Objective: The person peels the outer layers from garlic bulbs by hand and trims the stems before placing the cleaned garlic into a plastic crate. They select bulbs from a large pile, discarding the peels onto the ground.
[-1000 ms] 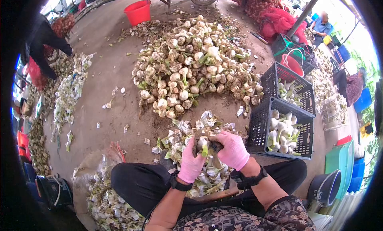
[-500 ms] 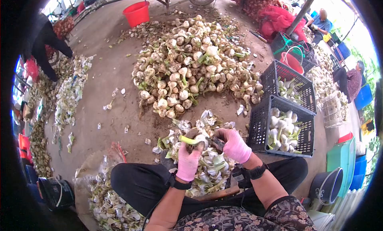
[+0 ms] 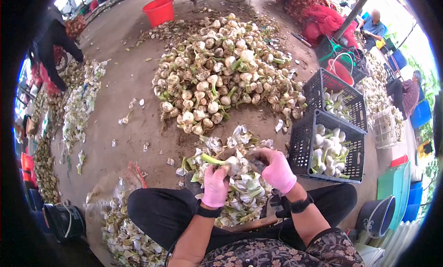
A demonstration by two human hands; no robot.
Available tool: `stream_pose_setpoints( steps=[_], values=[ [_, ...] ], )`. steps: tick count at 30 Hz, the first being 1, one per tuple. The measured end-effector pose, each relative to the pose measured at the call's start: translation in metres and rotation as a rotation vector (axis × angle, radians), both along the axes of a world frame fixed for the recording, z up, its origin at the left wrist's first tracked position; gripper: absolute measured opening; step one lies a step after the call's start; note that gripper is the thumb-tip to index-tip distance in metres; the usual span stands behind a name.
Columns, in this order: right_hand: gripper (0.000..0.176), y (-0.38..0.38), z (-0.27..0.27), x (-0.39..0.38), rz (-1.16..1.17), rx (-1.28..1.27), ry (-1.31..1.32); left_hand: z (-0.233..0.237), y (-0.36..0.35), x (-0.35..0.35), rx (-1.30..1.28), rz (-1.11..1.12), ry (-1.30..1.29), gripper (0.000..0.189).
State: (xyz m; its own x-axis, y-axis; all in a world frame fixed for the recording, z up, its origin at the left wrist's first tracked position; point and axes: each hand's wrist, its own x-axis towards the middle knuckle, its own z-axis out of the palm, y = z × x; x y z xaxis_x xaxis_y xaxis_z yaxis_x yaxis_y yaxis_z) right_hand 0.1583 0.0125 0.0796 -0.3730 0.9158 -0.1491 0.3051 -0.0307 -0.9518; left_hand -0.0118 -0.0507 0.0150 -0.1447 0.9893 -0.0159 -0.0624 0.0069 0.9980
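In front of my lap, a garlic bulb point(image 3: 234, 166) with a pale green stem is held in my left hand point(image 3: 215, 185), its gloved fingers closed around the stem's base. My right hand point(image 3: 278, 171), also in a pink glove, is just to the right of the bulb with its fingers curled together. Something dark shows at those fingertips, but I cannot make out what it is. Beneath both hands lies a heap of peeled garlic skins and leaves point(image 3: 249, 193).
A big pile of garlic point(image 3: 221, 78) covers the ground ahead. Black crates point(image 3: 302, 144) of trimmed garlic stand at the right, near a red bucket point(image 3: 340, 73). Another red bucket point(image 3: 158, 12) is at the back. People sit or stoop at both sides.
The right hand has moved a little to the right, away from the bulb. My left hand has shifted slightly left and the stem now points up more to the left.
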Motion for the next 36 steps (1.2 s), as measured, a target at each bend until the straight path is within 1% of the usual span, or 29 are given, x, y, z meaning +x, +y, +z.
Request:
stream_pose_setpoints(
  steps=[1,2,3,4,6,8,9,11,14,15,16,17,19,20,22,23,24,25,26,27,28,29,30,31,32,33,34,35,36],
  values=[
    [0.027,-0.002,0.006,-0.001,0.065,0.134,-0.148,0.003,-0.002,0.005,-0.076,0.049,-0.180,0.033],
    [0.027,-0.004,0.011,-0.005,0.060,0.134,-0.148,0.021,0.000,0.010,-0.152,0.098,-0.360,0.033],
    [0.025,-0.007,0.014,-0.011,0.032,0.172,-0.225,0.035,0.002,0.018,-0.110,0.132,-0.372,0.036],
    [0.022,-0.008,0.014,-0.014,0.006,0.210,-0.302,0.035,0.001,0.021,-0.112,0.132,-0.371,0.036],
    [0.021,-0.008,0.008,-0.015,-0.040,0.160,-0.270,0.034,-0.001,0.021,-0.044,0.125,-0.154,0.036],
    [0.019,-0.009,0.007,-0.016,-0.013,0.137,-0.285,0.028,-0.004,0.021,-0.058,0.115,-0.120,0.037],
    [0.019,-0.010,0.007,-0.018,-0.014,0.137,-0.285,0.023,-0.003,0.022,0.015,0.140,-0.063,0.038],
    [0.014,-0.015,0.005,-0.023,-0.026,0.352,-0.374,0.021,-0.002,0.021,0.088,0.165,-0.009,0.039],
    [0.011,-0.016,0.000,-0.030,-0.077,0.356,-0.451,0.021,-0.002,0.019,0.070,0.135,0.049,0.040],
    [0.011,-0.015,-0.002,-0.029,-0.073,0.357,-0.447,0.021,-0.003,0.019,-0.043,0.148,-0.109,0.041],
    [0.010,-0.012,-0.004,-0.027,-0.051,0.278,-0.385,0.020,-0.005,0.020,-0.157,0.158,-0.268,0.041],
    [0.010,-0.010,-0.004,-0.023,-0.032,0.199,-0.324,0.020,-0.006,0.018,-0.160,0.158,-0.268,0.041],
    [0.009,-0.002,0.001,-0.018,-0.007,0.168,-0.266,0.023,-0.002,0.015,-0.115,0.141,-0.566,0.035],
    [0.008,0.002,0.003,-0.016,0.024,0.136,-0.207,0.025,0.000,0.015,-0.113,0.140,-0.568,0.035],
    [0.009,0.012,-0.024,-0.009,0.003,0.129,-0.182,0.029,0.002,0.014,-0.105,0.121,-0.900,0.033],
    [0.012,0.017,-0.041,-0.005,0.001,0.207,-0.384,-0.015,-0.003,0.009,0.003,0.055,-0.467,0.033],
    [0.014,0.021,-0.055,-0.001,-0.003,0.284,-0.587,-0.021,-0.006,0.007,0.007,0.054,-0.467,0.033],
    [0.024,0.023,-0.065,0.003,0.014,0.111,-0.760,-0.024,-0.008,0.006,-0.007,0.079,-0.829,0.030],
    [0.024,0.019,-0.065,0.007,0.014,0.119,-0.756,-0.025,-0.006,0.002,-0.017,0.105,-1.188,0.027],
    [0.029,0.013,-0.065,0.011,0.041,0.178,-0.645,-0.012,-0.001,0.002,-0.138,0.186,-1.182,0.021],
    [0.035,0.004,-0.065,0.015,0.069,0.218,-0.538,-0.003,-0.003,-0.001,-0.143,0.202,-1.185,0.021],
    [0.044,0.001,-0.063,0.014,0.049,0.282,-0.399,0.006,-0.002,-0.004,-0.205,0.184,-1.344,0.020],
    [0.044,0.002,-0.043,0.006,0.046,0.285,-0.400,0.016,0.003,-0.006,-0.260,0.153,-1.501,0.020],
    [0.047,-0.001,-0.021,-0.002,0.027,0.285,-0.236,0.029,0.006,-0.003,-0.243,0.127,-1.506,0.021],
    [0.051,-0.003,0.000,-0.009,0.004,0.285,-0.073,0.028,0.005,-0.001,-0.249,0.121,-1.504,0.021],
    [0.051,-0.002,0.015,-0.015,-0.003,0.286,-0.072,0.024,0.002,0.001,-0.173,0.053,-1.052,0.028],
    [0.054,0.000,0.027,-0.021,0.063,0.458,-0.096,0.022,0.000,0.003,-0.093,-0.010,-0.600,0.037],
    [0.057,0.001,0.032,-0.023,0.133,0.628,-0.120,0.025,-0.001,0.005,-0.109,0.021,-0.178,0.041],
    [0.057,0.003,0.028,-0.021,0.135,0.629,-0.119,0.021,-0.001,0.005,-0.108,0.024,-0.178,0.041]
  ],
)
